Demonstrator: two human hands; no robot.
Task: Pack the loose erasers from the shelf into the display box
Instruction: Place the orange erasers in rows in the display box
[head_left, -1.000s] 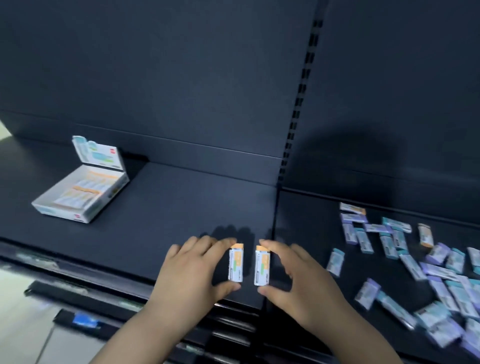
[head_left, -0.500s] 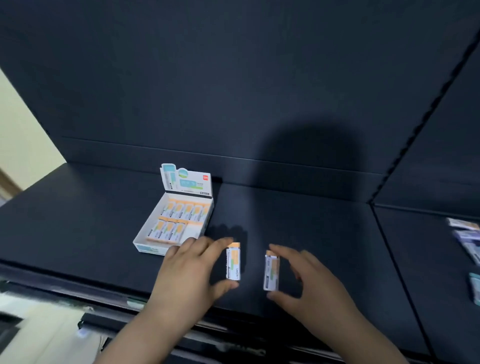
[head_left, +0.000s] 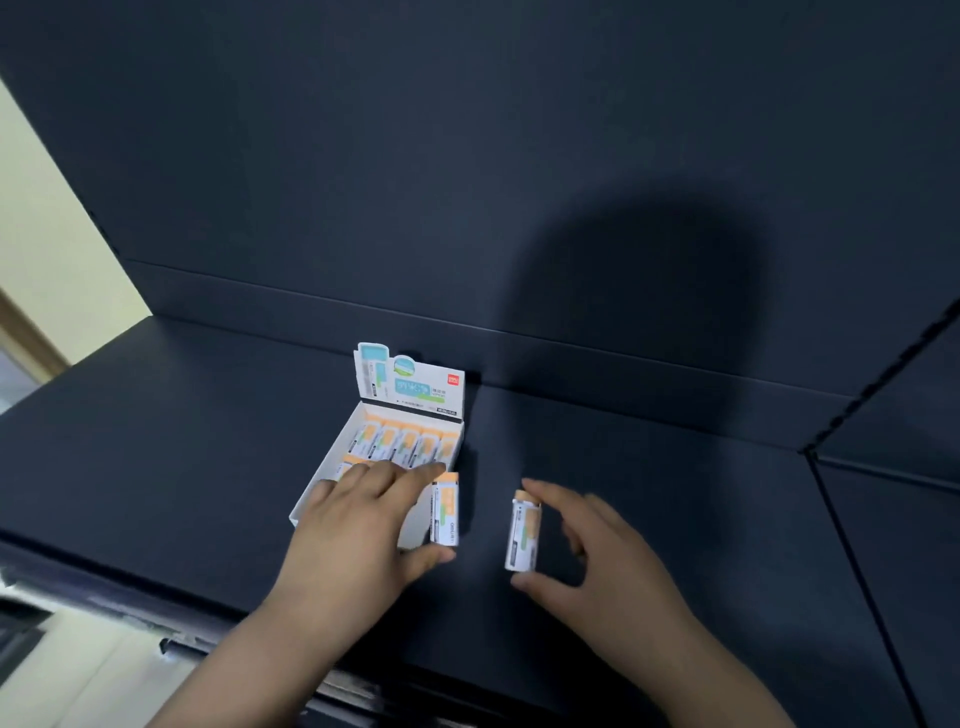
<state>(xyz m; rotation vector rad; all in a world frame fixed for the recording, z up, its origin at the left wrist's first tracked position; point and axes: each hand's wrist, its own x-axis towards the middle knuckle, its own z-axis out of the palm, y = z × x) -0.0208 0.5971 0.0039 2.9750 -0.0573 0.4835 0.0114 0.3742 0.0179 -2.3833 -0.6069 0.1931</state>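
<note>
The dark shelf (head_left: 649, 519) runs across the view, with a dark back panel (head_left: 467, 156) rising behind it and a shadow cast on that panel. On the shelf, close to the back panel, sits the white display box (head_left: 332, 467), its printed lid flap (head_left: 415, 384) standing upright at the far end. The left hand (head_left: 358, 525) reaches over the near part of the box, pinching 1 orange-and-white eraser (head_left: 445, 512) lengthwise between forefinger and thumb, just beside the box's right edge. The right hand (head_left: 608, 561) is to the right of the box, above bare shelf, pinching a 2nd eraser (head_left: 523, 535) end to end in the same way; its other fingers are blurred. The 2 held erasers are upright and apart. Inside the box, a far row of packed erasers (head_left: 405, 441) lies side by side, seemingly 5; the near row is mostly hidden by the left hand.
</note>
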